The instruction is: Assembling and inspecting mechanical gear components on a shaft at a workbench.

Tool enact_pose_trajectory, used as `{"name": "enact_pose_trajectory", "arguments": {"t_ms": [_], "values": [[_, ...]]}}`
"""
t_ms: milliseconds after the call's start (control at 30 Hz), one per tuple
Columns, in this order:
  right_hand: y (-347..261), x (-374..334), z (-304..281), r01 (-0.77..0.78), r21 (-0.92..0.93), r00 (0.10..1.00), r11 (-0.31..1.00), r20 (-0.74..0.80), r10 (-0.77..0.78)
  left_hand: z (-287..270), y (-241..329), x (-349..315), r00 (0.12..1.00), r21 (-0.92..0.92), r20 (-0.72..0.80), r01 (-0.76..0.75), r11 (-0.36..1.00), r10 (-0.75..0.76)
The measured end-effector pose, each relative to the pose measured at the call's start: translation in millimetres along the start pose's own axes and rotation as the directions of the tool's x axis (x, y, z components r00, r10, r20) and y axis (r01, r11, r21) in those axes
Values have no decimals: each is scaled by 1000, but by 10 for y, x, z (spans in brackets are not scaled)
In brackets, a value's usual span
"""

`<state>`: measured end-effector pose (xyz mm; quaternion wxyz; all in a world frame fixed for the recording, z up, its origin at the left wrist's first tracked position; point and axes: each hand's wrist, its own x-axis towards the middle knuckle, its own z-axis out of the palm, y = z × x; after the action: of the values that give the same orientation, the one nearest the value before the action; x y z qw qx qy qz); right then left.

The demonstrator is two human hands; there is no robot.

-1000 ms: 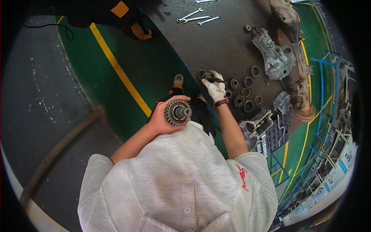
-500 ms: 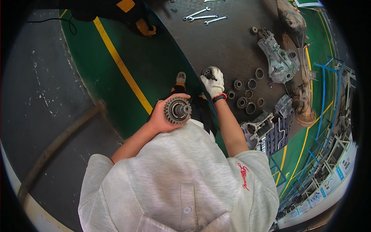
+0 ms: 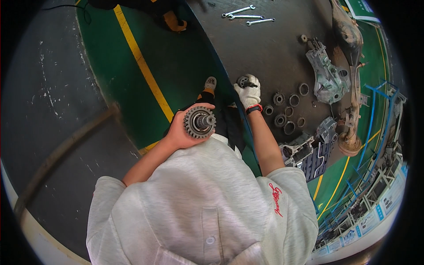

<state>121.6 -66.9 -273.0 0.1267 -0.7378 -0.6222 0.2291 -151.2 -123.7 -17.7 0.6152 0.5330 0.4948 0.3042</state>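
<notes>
My bare left hand is wrapped round a gear shaft, a toothed steel gear with a splined stub in its middle, held close to my chest. The stub points up toward me. My right hand, in a white knitted glove, is closed on a dark round metal part with a short black stem; its exact kind I cannot make out. That hand is over the near left edge of the dark metal bench. Several gears and metal rings lie to the right of the glove.
Three wrenches lie at the far end of the bench. A cast gearbox housing, a long rusty axle and more castings are on the right. Another person's hand shows at the top, left of the bench.
The bench and its parts have shifted right and slightly down in view. Both hands keep hold of their parts; the stem in my right hand now points more sideways.
</notes>
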Motion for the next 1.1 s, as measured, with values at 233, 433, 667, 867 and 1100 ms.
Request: {"name": "enact_pose_trajectory", "arguments": {"t_ms": [233, 433, 667, 867, 1100], "values": [[-10, 96, -243, -391, 578, 908, 716, 114, 404, -20, -35, 40, 1000, 13, 7, 11, 1000, -11], [-689, -293, -1437, -292, 852, 951, 435, 209, 228, 95, 60, 116, 1000, 8, 0, -4, 1000, 4], [-1255, -1054, -2598, 85, 905, 995, 417, -96, 6, 277, 242, 341, 976, 55, 188, -124, 991, 112], [-1457, -1539, -3100, 48, 936, 995, 350, -77, 70, 486, 455, 444, 931, 109, 298, -252, 962, 210], [-1428, -1863, -3158, 174, 882, 965, 438, -241, 101, 688, 756, 386, 889, 314, 411, -346, 884, 202]]}}
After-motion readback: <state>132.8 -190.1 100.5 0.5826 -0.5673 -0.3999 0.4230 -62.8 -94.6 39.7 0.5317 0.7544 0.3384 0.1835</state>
